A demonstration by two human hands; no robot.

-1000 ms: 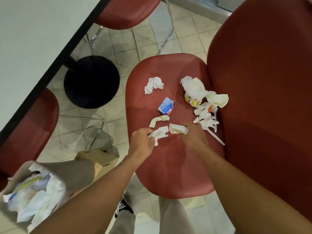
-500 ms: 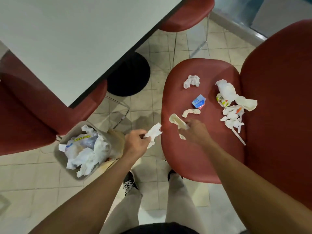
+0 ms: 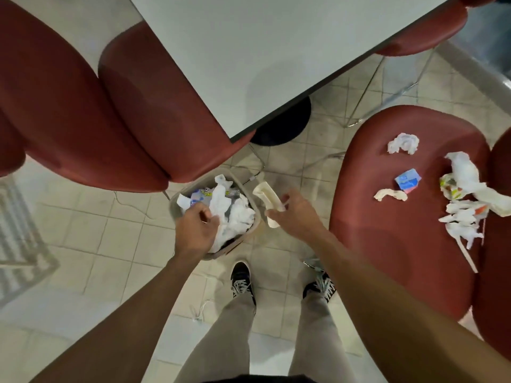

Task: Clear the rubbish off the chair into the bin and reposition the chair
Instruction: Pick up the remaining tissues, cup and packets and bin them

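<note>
Bin [image 3: 177, 208]: on the floor, stuffed with paper.
Left hand [image 3: 195, 230]: over the bin, fingers curled, grip unclear.
Right hand [image 3: 297, 214]: pinches a cream wrapper [image 3: 266, 196].
Chair [image 3: 387, 244]: scraps on the seat.

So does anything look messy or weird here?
Yes. Crumpled white tissues, a small blue packet and torn wrappers litter the red chair seat, where rubbish does not belong. The small grey bin on the floor is heaped with paper.

We stand in a canteen-style eatery: red moulded chairs [image 3: 401, 217] ring a pale pedestal table [image 3: 249, 51] over beige floor tiles [image 3: 110, 244].
</note>
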